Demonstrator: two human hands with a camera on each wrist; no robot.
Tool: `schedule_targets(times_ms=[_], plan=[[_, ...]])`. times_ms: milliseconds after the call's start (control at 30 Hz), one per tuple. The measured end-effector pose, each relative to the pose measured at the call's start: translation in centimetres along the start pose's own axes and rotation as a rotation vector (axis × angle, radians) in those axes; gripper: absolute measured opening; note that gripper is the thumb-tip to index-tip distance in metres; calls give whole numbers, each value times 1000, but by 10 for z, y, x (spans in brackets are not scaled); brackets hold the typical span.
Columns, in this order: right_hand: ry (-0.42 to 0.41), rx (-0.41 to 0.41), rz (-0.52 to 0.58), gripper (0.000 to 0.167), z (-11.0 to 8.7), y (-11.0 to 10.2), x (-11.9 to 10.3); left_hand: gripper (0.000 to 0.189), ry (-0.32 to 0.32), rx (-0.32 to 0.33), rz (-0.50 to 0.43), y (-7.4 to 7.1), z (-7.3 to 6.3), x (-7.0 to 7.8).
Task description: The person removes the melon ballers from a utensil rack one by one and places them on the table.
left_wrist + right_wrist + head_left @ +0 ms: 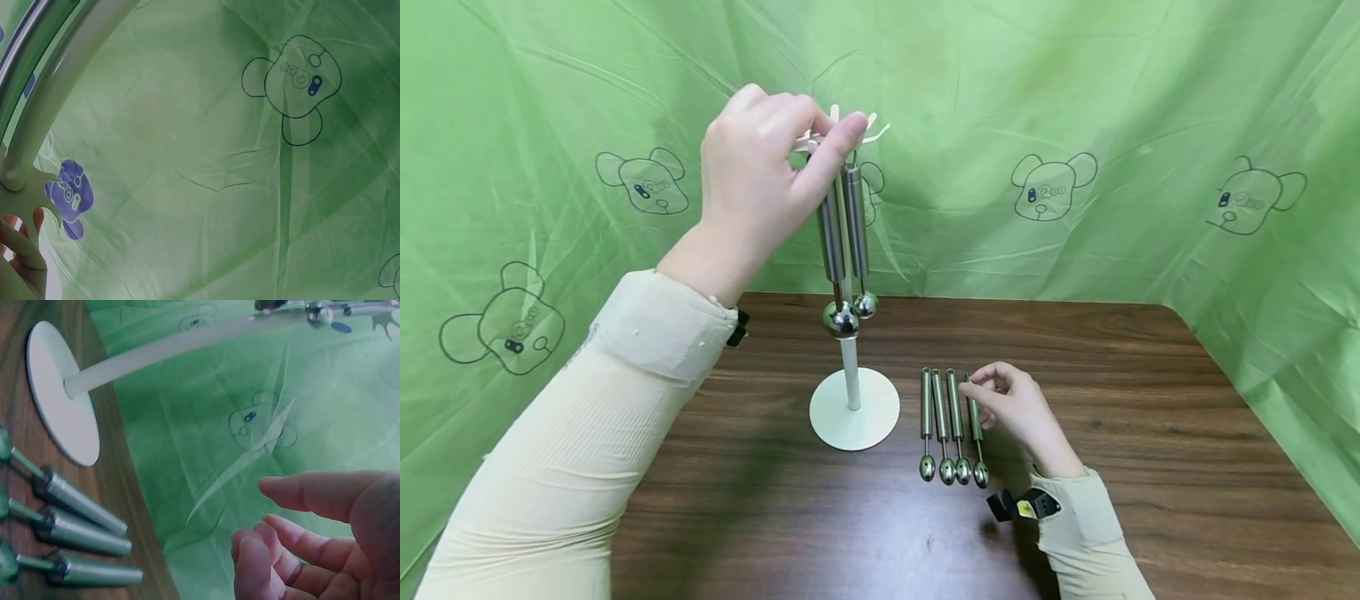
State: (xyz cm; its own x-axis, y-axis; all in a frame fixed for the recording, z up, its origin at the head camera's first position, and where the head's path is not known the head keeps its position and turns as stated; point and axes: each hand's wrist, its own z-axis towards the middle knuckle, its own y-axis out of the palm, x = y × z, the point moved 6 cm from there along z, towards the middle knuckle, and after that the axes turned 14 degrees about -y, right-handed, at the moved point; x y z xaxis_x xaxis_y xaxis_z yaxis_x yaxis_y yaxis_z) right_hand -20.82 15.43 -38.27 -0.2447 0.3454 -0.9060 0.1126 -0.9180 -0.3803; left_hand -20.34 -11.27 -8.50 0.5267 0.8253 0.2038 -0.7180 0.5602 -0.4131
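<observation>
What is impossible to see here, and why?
Head view: some hooks of the white, round-based stand, behind the left hand.
Head view: whether the right hand touches the rightmost silver metal scoop, which it partly covers.
Left wrist view: left hand, partly beyond the left edge.
Right wrist view: oval scoop heads, cut by left edge.

Brown table (1150, 400): stand (850, 367), perhaps 4 scoops (955, 417)

Hooks (834, 111): partly behind left hand (763, 154);
Spoon bowls (6, 564): cut, right wrist view's left edge;
Right hand (331, 550): cut, opposite edge
</observation>
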Motion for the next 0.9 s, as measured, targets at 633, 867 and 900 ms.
schedule_targets(times_ms=[633, 867, 900], plan=[[-167, -7, 102, 26, 8, -1, -71, 43, 68, -36, -14, -3, 5, -1], [-218, -13, 132, 23, 12, -2, -95, 41, 85, -51, -56, -1, 5, -2], [-222, -12, 140, 23, 12, -2, -97, 40, 82, -56, -61, -1, 5, -3]])
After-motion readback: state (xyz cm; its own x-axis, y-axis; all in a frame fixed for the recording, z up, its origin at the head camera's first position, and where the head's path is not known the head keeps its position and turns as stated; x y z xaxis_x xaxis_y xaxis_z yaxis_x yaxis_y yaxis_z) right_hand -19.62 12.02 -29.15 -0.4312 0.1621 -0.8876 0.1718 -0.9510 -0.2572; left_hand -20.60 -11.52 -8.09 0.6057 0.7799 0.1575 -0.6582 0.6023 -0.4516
